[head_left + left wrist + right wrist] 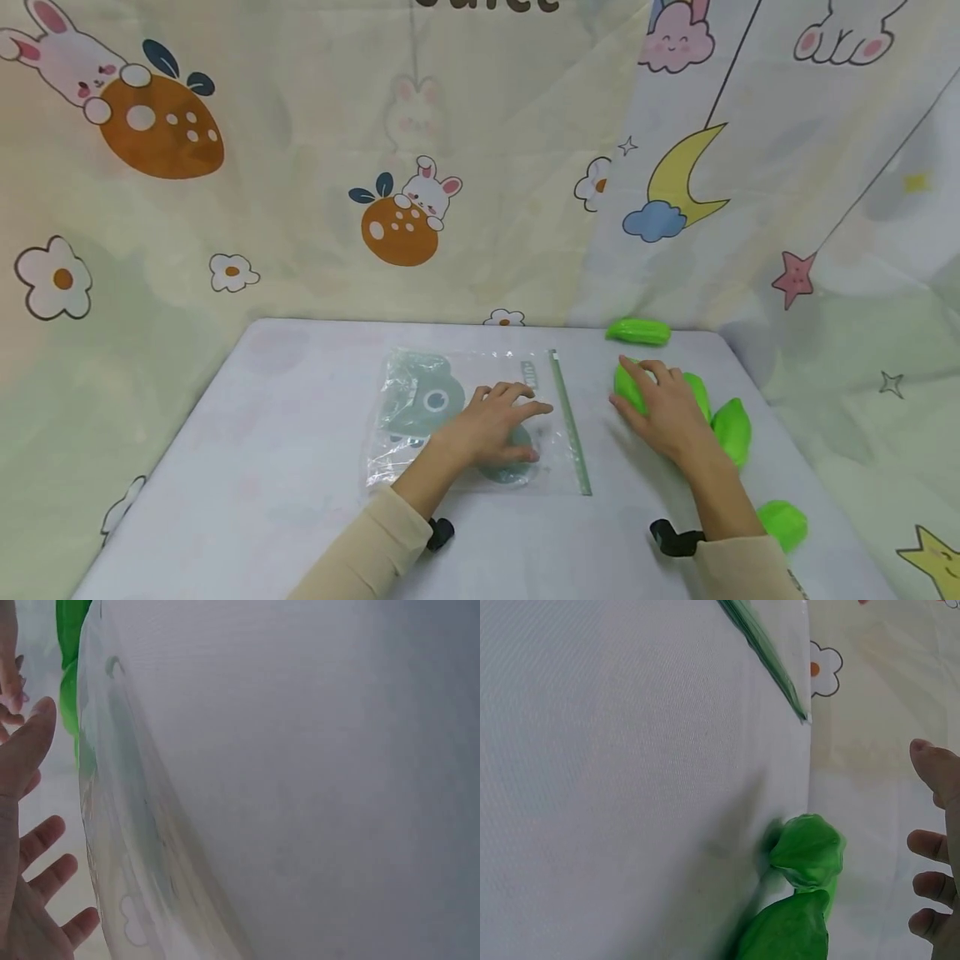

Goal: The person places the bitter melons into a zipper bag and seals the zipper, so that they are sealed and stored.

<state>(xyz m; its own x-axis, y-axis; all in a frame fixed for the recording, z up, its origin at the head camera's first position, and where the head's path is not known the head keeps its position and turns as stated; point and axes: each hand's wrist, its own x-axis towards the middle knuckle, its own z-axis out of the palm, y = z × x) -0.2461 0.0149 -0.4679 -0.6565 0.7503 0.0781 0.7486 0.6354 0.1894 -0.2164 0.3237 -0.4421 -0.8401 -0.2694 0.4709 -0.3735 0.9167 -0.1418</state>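
Note:
A clear plastic zip bag [427,383] with a pale green cartoon print and a green closing strip [572,425] lies flat on the table. Over its printed side is my left hand [495,429], fingers spread; the left wrist view shows the bag's film [135,825] beside those fingers. My right hand [667,412] hovers with loosely bent fingers over a group of bright green, glossy pieces shaped like vegetables. One piece [628,388] shows beyond its thumb and another [731,432] beside the wrist. In the right wrist view, the fingers are apart from the nearest green piece [810,851].
A long ridged green piece [639,332] lies at the table's back edge. Another green piece [782,523] sits near the right sleeve. Behind the white table [262,450] hangs a cartoon-printed cloth [300,167].

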